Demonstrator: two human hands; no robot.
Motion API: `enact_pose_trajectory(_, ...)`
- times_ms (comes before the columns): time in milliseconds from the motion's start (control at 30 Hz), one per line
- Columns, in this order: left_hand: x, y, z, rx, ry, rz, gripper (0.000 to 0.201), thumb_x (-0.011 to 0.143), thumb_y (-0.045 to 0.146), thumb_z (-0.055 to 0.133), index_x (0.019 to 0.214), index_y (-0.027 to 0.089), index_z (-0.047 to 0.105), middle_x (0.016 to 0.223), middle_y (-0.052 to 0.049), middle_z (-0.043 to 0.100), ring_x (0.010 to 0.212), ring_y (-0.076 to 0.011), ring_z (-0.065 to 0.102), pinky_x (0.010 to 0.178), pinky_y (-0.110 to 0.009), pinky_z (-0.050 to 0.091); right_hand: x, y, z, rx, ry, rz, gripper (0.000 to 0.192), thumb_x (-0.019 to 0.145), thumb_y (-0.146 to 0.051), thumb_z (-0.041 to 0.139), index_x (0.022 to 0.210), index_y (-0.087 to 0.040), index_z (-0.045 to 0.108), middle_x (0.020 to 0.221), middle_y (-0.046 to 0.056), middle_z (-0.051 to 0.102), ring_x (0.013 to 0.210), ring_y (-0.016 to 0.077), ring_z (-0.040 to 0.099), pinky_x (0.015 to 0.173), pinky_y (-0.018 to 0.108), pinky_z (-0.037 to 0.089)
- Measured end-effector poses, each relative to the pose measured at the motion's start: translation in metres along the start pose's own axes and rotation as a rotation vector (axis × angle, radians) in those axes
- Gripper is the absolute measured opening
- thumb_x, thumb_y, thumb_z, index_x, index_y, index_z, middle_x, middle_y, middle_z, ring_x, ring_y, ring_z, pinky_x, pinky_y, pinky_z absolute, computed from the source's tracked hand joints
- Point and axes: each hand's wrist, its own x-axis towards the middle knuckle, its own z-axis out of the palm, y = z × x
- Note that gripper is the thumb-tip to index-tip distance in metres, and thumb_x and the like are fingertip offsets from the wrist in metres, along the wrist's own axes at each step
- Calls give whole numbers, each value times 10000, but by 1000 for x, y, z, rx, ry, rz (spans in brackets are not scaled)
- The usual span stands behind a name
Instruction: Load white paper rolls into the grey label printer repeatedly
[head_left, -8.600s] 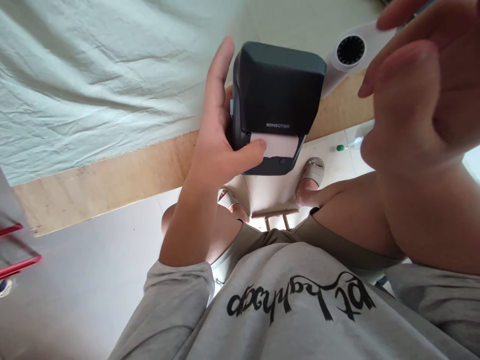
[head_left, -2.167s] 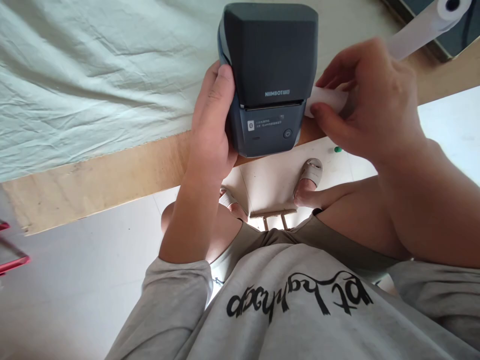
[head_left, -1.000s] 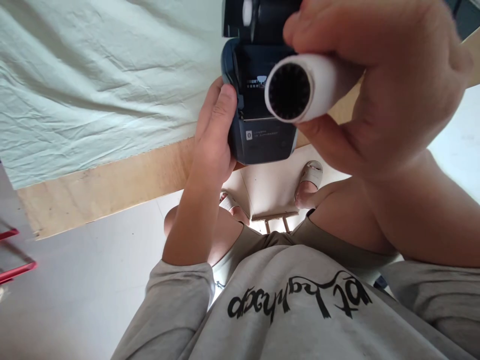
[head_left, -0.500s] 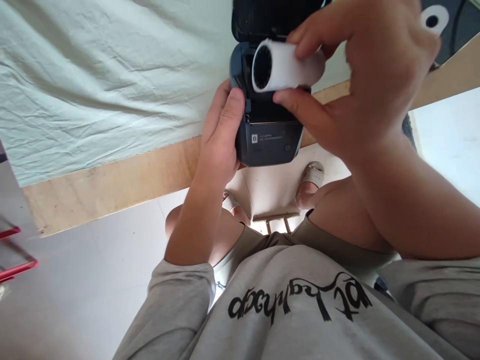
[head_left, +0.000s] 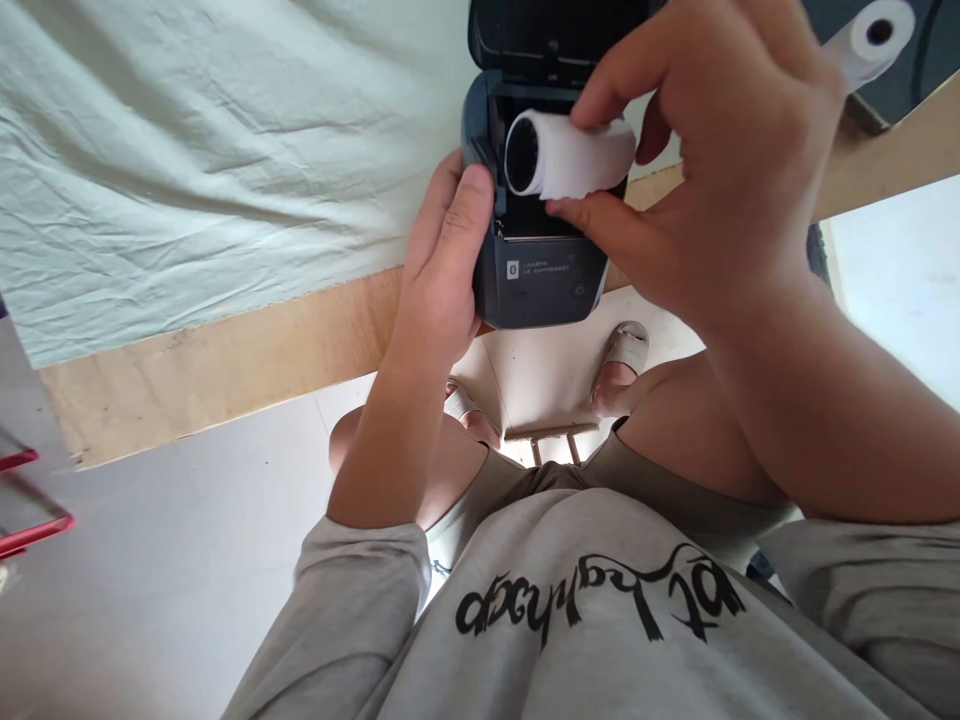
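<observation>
My left hand (head_left: 450,250) grips the left side of a dark label printer (head_left: 536,285), its thumb along the edge of the housing. The printer's black lid (head_left: 517,40) stands open at the far end. In my right hand (head_left: 720,170) is a white paper roll (head_left: 581,155), pinched between thumb and fingers. The roll lies over the open paper bay, its hollow dark core facing left and a loose paper edge at its lower side. Whether it touches the bay floor is hidden.
A second white paper roll (head_left: 874,45) is at the upper right by a dark flat object (head_left: 900,90). Pale green cloth (head_left: 225,150) covers the table, with a bare wooden edge (head_left: 225,370) nearest me. Red bars (head_left: 37,535) show at far left. My legs are below the table edge.
My right hand has brought the paper roll slightly down toward the printer's bay, and its loose edge now shows. My left hand keeps its hold on the printer.
</observation>
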Motion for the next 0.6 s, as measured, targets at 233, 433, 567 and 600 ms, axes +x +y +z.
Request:
enact_pose_trajectory(233,-2,2,2,106,11,4,496,771,655,307,866,238,559,967,-30,623,920,-197,589,631,-259,453,2,2,0,137,-161,87,206,752,-340,507,915,-252,597,890,-24,540,760,-9,447,652,169,322)
enact_pose_trajectory(433,-5,3,7,82,60,13,558,771,673,232,856,227,555,956,-32,624,874,-188,584,602,-264,424,2,-1,-3,140,-133,125,307,730,-237,511,1037,-209,502,943,-47,565,645,-38,379,626,155,321)
enact_pose_trajectory(567,-8,4,15,120,81,33,620,761,691,151,820,221,551,886,-48,627,891,-186,576,592,-267,414,8,-5,-2,72,-181,196,315,755,-332,472,1052,-247,536,873,-39,575,657,-12,401,658,187,310)
enact_pose_trajectory(600,-8,4,16,118,81,27,630,756,694,140,818,221,552,891,-46,626,898,-184,574,594,-266,414,9,-6,-2,44,-201,199,294,745,-346,480,1016,-267,563,872,-38,572,688,0,415,667,193,303)
